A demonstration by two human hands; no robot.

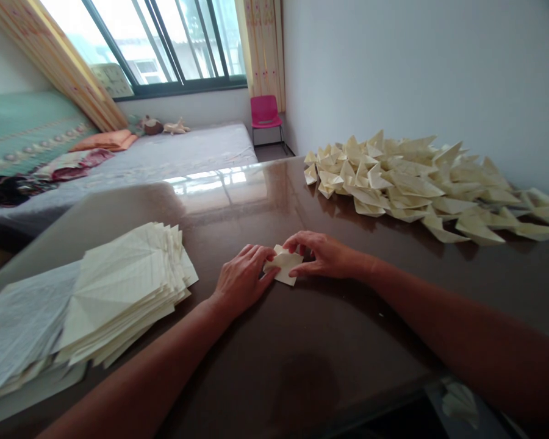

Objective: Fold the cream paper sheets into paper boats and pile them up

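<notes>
A small folded piece of cream paper [284,266] lies on the brown table between my two hands. My left hand [244,274] pinches its left edge, thumb on top and fingers curled at the upper left corner. From the other side, my right hand [322,255] has its thumb at the paper's right edge and its curled fingers at the top. Left of my left hand sits a stack of creased, lined cream sheets [123,274]. A large heap of folded paper pieces [407,177] with pointed tips covers the table's far right.
The glossy brown table [238,366] reflects the window. Printed sheets [22,323] lie beside the cream stack at the left. Behind the table are a bed [210,143] and a pink chair [265,113]. A white wall [416,67] rises at the right.
</notes>
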